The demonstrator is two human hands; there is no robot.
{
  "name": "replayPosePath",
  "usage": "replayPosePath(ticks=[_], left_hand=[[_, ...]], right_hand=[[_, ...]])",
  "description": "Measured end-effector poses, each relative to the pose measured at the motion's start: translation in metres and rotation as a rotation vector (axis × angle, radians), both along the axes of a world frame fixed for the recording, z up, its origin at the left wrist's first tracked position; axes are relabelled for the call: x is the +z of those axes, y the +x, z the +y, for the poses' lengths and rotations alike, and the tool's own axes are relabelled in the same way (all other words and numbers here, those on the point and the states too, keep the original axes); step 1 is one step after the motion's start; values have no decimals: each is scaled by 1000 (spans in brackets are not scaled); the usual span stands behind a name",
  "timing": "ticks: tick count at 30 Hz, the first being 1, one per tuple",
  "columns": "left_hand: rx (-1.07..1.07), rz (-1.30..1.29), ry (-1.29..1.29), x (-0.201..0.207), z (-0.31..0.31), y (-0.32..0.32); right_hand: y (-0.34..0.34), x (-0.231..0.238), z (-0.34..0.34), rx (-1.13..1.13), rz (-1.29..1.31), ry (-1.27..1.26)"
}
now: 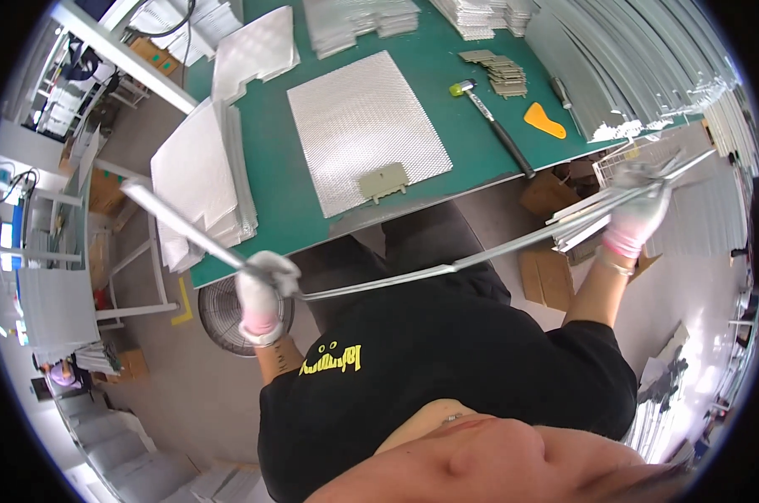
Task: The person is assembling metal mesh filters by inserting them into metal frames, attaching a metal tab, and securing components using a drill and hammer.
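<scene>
The left hand [264, 289] and right hand [637, 210], both gloved, close around a long strip [449, 269] that spans between them and juts past each; blur hides the fingers. I cannot tell whether it is one piece or several. Beyond the hands is a green table [270, 180], above a grey floor [178, 390]. On it, ahead and between: one mesh sheet [362, 117], bearing one bracket [383, 181]. Nearer the right: one hammer [503, 138], one orange scraper [545, 121], and a bracket pile [505, 75] too overlapped to count. Grey profiles [631, 63] lie ahead of the right hand. The left hand partly hides one fan [224, 318]; boxes [544, 278] sit left of the right.
</scene>
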State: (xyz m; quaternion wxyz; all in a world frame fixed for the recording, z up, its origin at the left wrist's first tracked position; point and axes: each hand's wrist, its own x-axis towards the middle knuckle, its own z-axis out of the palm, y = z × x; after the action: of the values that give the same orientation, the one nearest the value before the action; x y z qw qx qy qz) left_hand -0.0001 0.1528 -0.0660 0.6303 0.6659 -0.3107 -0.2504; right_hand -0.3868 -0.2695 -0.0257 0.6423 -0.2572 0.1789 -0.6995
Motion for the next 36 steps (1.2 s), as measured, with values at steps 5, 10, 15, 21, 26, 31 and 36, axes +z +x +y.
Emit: replayPosePath(ticks=[5, 10, 15, 21, 26, 31, 36], left_hand=[[-268, 229, -76, -72, -29, -61], [-21, 344, -144, -103, -47, -104], [312, -679, -54, -78, -71, -117], [-118, 1242, -278, -125, -141, -145], [-11, 1110, -391, -108, -183, -144], [-226, 1089, -566, -107, -244, -85], [-163, 1197, -647, -113, -294, -60]], right_hand=[[114, 79, 58, 583, -151, -317], [235, 0, 19, 951, 24, -42], [244, -97, 0, 1012, 536, 120], [201, -102, 43, 1227, 553, 176], [153, -78, 86, 1065, 908, -116], [158, -102, 119, 770, 870, -288], [176, -114, 112, 872, 696, -124]])
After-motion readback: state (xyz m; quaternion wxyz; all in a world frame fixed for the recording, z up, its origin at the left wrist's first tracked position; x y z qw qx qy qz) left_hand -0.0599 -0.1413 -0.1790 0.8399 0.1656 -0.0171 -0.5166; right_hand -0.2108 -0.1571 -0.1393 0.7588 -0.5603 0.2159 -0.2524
